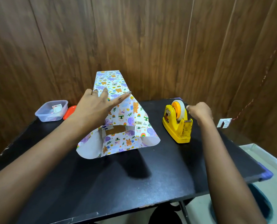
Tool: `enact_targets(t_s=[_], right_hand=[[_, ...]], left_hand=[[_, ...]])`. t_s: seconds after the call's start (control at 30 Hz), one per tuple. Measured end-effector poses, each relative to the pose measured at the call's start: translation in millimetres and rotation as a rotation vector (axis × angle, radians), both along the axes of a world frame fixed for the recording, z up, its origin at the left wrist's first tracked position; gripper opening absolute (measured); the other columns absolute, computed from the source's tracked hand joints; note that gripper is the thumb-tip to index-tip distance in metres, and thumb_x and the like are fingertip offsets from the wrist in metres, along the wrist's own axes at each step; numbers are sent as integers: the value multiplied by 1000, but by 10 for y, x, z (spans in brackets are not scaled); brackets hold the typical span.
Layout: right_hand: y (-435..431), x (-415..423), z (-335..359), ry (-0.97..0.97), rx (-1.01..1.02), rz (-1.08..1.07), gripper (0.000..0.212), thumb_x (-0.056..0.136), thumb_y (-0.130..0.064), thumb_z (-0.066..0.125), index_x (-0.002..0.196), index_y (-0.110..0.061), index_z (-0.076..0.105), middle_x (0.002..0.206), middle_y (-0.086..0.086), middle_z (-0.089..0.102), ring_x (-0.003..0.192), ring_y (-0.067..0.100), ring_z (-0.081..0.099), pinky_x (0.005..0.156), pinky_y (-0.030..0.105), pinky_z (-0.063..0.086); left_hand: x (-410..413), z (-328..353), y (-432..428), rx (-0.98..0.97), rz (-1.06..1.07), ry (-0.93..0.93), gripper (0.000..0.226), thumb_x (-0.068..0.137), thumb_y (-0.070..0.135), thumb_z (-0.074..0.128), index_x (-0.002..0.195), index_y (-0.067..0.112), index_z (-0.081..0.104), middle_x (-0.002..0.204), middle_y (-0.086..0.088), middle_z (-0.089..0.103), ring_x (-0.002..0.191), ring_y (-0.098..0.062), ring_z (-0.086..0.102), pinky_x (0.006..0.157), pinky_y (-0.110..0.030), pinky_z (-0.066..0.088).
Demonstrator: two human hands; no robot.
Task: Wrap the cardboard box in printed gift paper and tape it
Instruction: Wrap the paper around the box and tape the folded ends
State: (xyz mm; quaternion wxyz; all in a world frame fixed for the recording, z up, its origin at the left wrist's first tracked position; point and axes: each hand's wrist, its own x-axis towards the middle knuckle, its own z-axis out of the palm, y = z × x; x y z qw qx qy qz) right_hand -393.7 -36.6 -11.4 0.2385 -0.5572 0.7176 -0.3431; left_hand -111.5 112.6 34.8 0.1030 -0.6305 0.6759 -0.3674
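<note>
**One box, half wrapped; two hands at work**

One box (115, 130) stands mid-table (134, 183) under one sheet of paper (118, 81); brown card shows only through a gap at the near end, where the paper's ends flare open. The left hand (94, 107) lies flat on top of the paper, fingers spread. The right hand (199, 110) pinches the rim of the one roll of tape (180, 109) in the one yellow dispenser (177, 126), right of the box. Far left: one clear tub (51, 110); one orange lid (69, 111) beside it.
</note>
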Motion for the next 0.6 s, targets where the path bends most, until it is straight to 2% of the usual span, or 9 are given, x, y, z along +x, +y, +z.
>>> enact_targets(t_s=[0.07,0.13,0.27,0.33,0.43,0.6], right_hand=[[22,-29,-57,-40,154,103,40,91,-24,59,122,2,53,125,18,55,120,35,51,97,43,41],[54,0,-68,-124,213,155,49,89,-14,63,130,6,46,135,18,49,125,32,47,96,38,40],[32,33,-50,-274,200,112,44,79,-2,72,119,7,55,125,16,54,116,30,52,89,38,43],[19,28,-60,-296,231,95,42,76,-1,74,115,5,59,122,14,55,109,28,53,87,38,44],[23,23,-70,-297,218,96,40,83,-4,68,120,5,55,119,14,53,116,29,50,83,34,40],[19,-3,-80,-308,189,102,44,88,-3,61,129,4,48,134,17,48,123,29,47,87,35,41]], left_hand=[[-6,7,-6,10,5,4,111,87,48,55,121,39,-50,151,-21,23,130,-36,40,94,-36,34],[-11,10,-10,11,3,7,111,87,48,55,120,39,-50,150,-22,23,130,-36,39,94,-36,35],[3,0,-14,4,3,9,109,87,49,55,123,40,-47,150,-24,23,130,-38,39,93,-37,36],[5,0,-15,6,5,9,108,88,50,54,123,40,-48,150,-24,22,131,-39,38,94,-37,35],[9,0,-25,7,0,15,109,88,49,55,121,40,-49,150,-24,23,130,-38,39,93,-37,36],[12,-16,-34,1,-5,11,111,87,52,55,122,40,-49,150,-24,24,130,-38,40,93,-37,37]])
